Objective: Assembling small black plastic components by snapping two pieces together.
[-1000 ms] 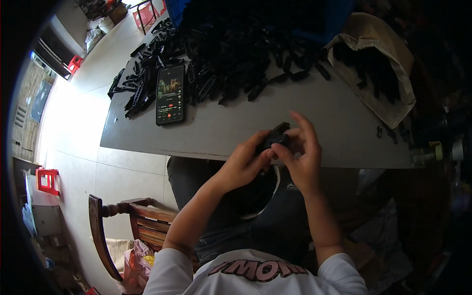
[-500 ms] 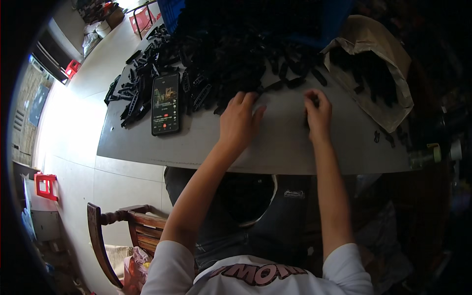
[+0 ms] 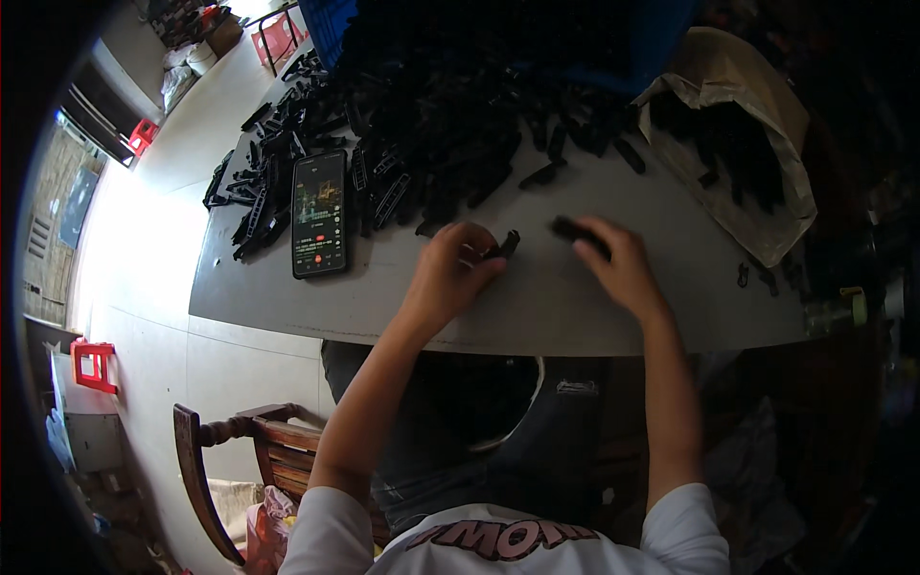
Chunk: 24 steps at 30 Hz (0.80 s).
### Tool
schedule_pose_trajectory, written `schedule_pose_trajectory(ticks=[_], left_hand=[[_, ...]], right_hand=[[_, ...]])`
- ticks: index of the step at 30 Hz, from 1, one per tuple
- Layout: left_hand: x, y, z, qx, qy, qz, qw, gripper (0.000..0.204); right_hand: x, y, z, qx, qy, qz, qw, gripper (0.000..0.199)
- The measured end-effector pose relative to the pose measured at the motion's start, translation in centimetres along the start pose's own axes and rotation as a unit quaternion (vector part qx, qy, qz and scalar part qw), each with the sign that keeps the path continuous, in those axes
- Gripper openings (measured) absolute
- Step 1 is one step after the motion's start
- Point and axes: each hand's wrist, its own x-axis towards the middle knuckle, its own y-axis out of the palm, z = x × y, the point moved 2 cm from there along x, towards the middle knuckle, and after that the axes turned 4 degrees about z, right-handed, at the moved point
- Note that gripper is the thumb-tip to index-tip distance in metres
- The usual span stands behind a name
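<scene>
My left hand [image 3: 448, 276] is closed around a small black plastic piece [image 3: 509, 245], whose end sticks out past the fingertips over the grey table [image 3: 546, 307]. A short gap to the right, my right hand [image 3: 623, 264] grips another dark elongated piece [image 3: 567, 229] between thumb and fingers. The two pieces do not touch. Just beyond my hands lies a large heap of similar black plastic parts [image 3: 441, 144]. The exact kind of these parts is too dark to make out.
A lit phone [image 3: 320, 216] lies left of my left hand. At the right, an open brown paper bag [image 3: 781, 225] holds black parts. A blue crate [image 3: 661, 48] stands behind the heap. A wooden chair [image 3: 192, 470] is at the lower left, and a red stool [image 3: 93, 366] on the floor.
My left hand has come back from the heap's edge with a black piece. My right hand has moved slightly nearer me and now shows a dark piece at its fingertips.
</scene>
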Motion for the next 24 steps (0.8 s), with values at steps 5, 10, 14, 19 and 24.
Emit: schedule_pose_trajectory(ticks=[5,10,14,19,24], left_hand=[[-2.3,0.3,-0.9,-0.230,-0.055,0.064,0.970,0.028],[-4.0,0.9,-2.1,-0.321,-0.070,0.026,0.944,0.033],[-5.0,1.6,-3.5,-0.151,-0.067,0.062,0.984,0.031],[-6.6,3.1,-4.9,0.038,0.075,0.059,0.995,0.033],[-7.1,3.0,-5.6,-0.002,0.068,0.092,0.993,0.037]], right_hand=[[-3.6,1.0,3.7,0.146,-0.018,0.048,0.988,0.030],[-5.4,0.5,4.7,0.255,0.057,0.028,0.965,0.025],[-6.0,0.6,5.8,0.173,-0.032,0.081,0.981,0.023],[-6.1,1.4,6.8,0.267,0.023,0.027,0.963,0.021],[-7.2,2.6,6.9,0.344,0.032,-0.035,0.938,0.019]])
